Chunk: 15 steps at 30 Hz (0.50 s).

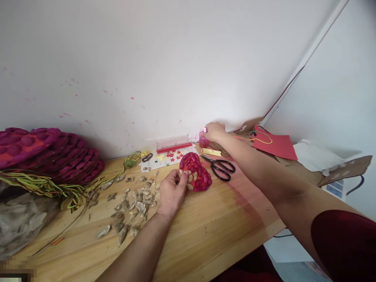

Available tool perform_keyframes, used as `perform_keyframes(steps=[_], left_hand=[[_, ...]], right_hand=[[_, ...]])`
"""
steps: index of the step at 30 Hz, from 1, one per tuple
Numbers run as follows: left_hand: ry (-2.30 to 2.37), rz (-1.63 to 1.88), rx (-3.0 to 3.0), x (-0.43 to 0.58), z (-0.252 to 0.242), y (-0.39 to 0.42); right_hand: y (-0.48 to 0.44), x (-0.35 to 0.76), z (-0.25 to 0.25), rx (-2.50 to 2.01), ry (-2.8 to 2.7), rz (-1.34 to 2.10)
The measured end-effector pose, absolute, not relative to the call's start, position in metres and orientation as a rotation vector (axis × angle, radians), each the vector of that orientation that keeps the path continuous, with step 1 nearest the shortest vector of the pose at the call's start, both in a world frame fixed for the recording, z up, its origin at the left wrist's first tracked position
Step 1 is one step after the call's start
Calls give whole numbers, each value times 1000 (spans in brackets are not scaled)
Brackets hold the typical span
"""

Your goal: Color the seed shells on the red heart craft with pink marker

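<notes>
The left hand (172, 192) is nearly closed, thumb and curled fingers pinching the left edge of a red, magenta-lumped piece (202, 176) that lies just to its right on the wooden table (190, 235). Pale peanuts (195, 176) sit on that edge. The right hand (216, 131) reaches farther back, fingers bent at the pink jar (203, 141); I cannot tell what they grip. Scissors (225, 169) lie beside the piece, shells (141, 207) scatter leftward, and a stack of similar pieces (73, 156) stands by the pink-spattered white wall (164, 70).
</notes>
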<state>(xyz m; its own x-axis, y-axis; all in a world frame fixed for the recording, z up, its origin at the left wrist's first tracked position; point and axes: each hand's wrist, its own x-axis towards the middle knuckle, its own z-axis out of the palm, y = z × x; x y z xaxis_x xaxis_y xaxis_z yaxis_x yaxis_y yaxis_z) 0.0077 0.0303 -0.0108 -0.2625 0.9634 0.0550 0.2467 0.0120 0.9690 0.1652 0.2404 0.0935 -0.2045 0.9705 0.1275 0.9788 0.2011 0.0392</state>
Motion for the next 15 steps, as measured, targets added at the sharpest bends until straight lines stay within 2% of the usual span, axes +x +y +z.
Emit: perform_keyframes(steps=[11,15], left_hand=[[1623,1326,1277,7,-13,32],[1643,1333,1295,7,-12,32]], right_hand=[[209,194,106,-1823,-2129,-177],[159,215,96,-1433,-1833,48]])
